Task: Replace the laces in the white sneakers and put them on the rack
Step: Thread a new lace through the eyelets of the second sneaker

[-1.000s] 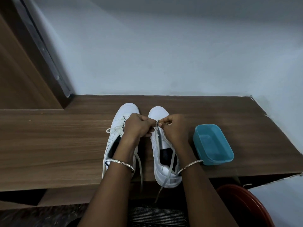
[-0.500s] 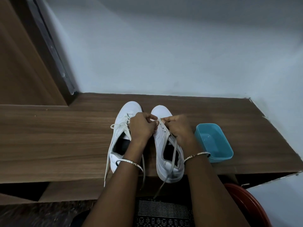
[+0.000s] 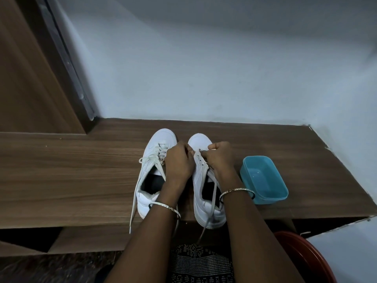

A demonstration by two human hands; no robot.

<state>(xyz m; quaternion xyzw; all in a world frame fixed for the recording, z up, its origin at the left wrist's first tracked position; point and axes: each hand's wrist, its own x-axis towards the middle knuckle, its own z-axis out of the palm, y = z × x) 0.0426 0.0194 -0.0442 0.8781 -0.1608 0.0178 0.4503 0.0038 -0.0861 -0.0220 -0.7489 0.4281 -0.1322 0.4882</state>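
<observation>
Two white sneakers stand side by side, toes pointing away from me, on a wooden shelf (image 3: 81, 176). The left sneaker (image 3: 152, 172) is laced, and its loose lace ends hang over the shelf's front edge. Over the front eyelets of the right sneaker (image 3: 202, 180), my left hand (image 3: 178, 162) and my right hand (image 3: 220, 156) each pinch the lace (image 3: 212, 199). One grey-white end of it trails back over the heel and down past the edge.
A blue plastic tub (image 3: 264, 178) sits on the shelf right of the shoes. A red round object (image 3: 302, 256) lies lower right. A wall stands behind the shelf and a wooden door (image 3: 30, 78) at the left. Below the shelf is a dark gap.
The view has shifted a little, so the shoes sit lower right in frame. Both hands stay at the right sneaker's front eyelets, with fingers working the lace.
</observation>
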